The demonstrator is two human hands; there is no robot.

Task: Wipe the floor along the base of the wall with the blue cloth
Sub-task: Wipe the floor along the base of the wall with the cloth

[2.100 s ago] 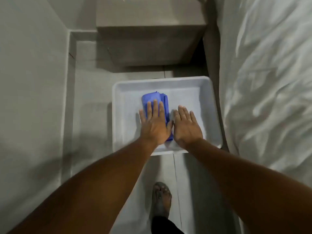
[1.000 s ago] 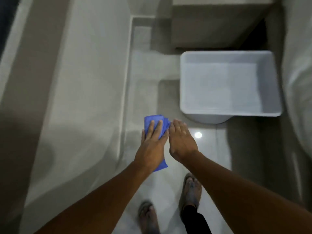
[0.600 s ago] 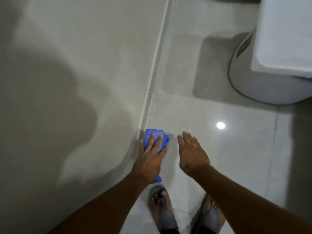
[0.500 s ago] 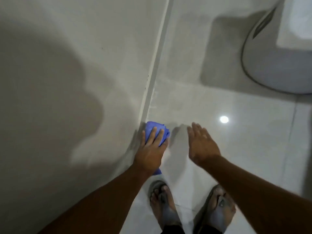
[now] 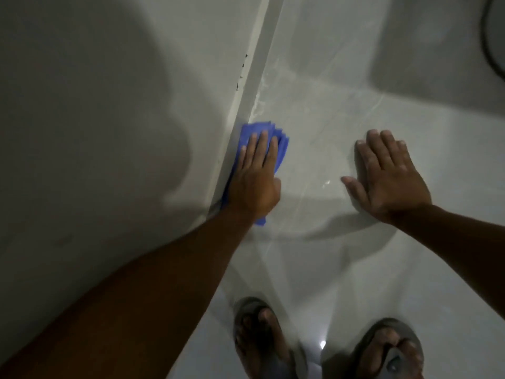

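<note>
The folded blue cloth [image 5: 281, 144] lies flat on the glossy pale floor tile [image 5: 314, 110], its left edge against the skirting strip [image 5: 257, 67] at the base of the wall [image 5: 109, 105]. My left hand [image 5: 255, 177] presses palm-down on the cloth with fingers extended, covering most of it. My right hand [image 5: 388, 176] rests flat on the bare floor to the right, fingers spread, holding nothing.
My two feet in sandals [image 5: 262, 332] stand on the tile at the bottom of the view. A dark curved base of a stand [image 5: 496, 36] shows at the top right corner. Dusty white streaks mark the floor beside the skirting ahead of the cloth.
The cloth left the white tray and came down to the floor at the wall's base. My left hand now presses it flat there; my right hand has moved right and settled on the tile.
</note>
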